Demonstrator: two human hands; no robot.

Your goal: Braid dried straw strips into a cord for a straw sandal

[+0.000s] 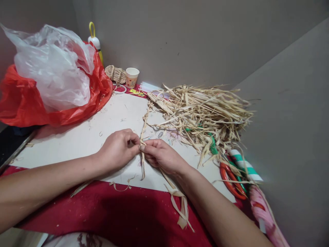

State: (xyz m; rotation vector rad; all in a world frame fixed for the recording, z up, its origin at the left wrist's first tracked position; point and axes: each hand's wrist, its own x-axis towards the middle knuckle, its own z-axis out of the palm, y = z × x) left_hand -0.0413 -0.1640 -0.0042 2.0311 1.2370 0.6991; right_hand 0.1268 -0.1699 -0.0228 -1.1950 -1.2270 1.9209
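**On the white board, two hands pinch one straw braid**

In the head view, the left hand has its thumb and finger clamped on the straw braid. The right hand pinches it too, on the three o'clock side. From the hands, the braid goes up toward twelve o'clock. The dry straw pile is at two o'clock, the paper cup near twelve, and the red bag at ten.
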